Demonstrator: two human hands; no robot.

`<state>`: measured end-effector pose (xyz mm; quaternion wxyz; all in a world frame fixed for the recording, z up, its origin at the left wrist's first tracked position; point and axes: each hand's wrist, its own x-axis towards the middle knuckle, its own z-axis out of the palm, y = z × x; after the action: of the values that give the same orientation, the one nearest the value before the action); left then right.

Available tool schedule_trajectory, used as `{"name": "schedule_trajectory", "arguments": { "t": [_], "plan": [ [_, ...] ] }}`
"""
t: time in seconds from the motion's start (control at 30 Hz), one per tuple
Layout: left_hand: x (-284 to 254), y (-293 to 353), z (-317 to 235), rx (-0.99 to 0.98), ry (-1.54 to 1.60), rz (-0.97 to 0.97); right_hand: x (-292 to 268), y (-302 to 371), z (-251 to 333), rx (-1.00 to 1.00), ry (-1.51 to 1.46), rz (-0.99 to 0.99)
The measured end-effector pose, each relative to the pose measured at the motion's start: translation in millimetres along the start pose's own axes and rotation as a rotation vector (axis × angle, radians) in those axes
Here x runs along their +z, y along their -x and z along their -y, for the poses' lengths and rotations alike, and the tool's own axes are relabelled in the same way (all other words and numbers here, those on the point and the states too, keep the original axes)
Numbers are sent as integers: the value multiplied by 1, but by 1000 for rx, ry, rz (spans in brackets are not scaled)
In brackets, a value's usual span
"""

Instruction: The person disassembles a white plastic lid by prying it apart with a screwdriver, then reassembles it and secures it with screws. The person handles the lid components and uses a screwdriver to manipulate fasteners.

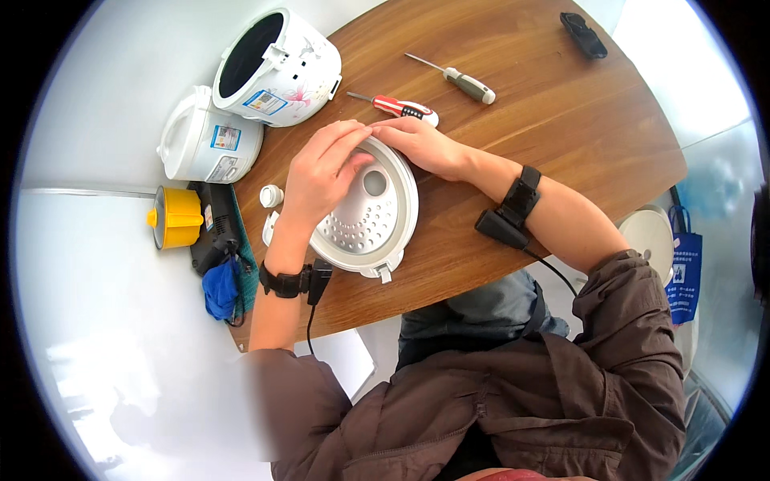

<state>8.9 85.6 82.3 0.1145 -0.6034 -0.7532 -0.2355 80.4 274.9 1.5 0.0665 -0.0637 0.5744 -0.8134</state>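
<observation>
A round rice cooker lid [350, 230] lies on the wooden table with its metal inner side up. That side has many small holes and one larger round opening. My left hand [322, 167] is closed over the lid's far left rim, its thumb reaching across the metal plate. From the right, my right hand [423, 144] is closed at the far rim, and its fingertips meet those of my left hand. What the fingertips press on is hidden. Beside my left wrist stands a small white cap-like part [271, 196].
A red-and-white screwdriver [405, 109] lies just beyond my hands, a grey-green one [469, 85] farther right. An open white cooker body [301, 76] and another white cooker [200, 144] stand far left. A yellow container [181, 217], blue cloth [220, 290] and black strap [584, 36] lie near the table's edges.
</observation>
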Motion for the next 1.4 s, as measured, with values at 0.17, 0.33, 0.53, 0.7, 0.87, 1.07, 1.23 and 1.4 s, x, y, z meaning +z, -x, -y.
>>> {"name": "schedule_trajectory", "arguments": {
  "t": [0.17,0.33,0.53,0.7,0.87,1.07,1.23,1.4],
  "plan": [
    [15,2,-6,-38,9,-143,3,-2,-5,-59,54,47],
    [25,2,-6,-69,5,-225,5,1,0,-54,104,95],
    [26,2,-2,-36,-42,-264,11,0,9,-106,223,118],
    [26,5,-2,-42,-40,-283,26,5,9,-143,294,40],
    [26,2,2,-41,-67,-310,51,11,-13,-98,-278,-18],
    [27,7,8,-60,-34,-360,50,10,-16,-147,-262,49],
    [30,9,11,-71,-21,-367,41,6,-20,-234,-44,5],
    [30,9,10,-42,-49,-409,47,7,-9,-165,87,-88]
  ]
}}
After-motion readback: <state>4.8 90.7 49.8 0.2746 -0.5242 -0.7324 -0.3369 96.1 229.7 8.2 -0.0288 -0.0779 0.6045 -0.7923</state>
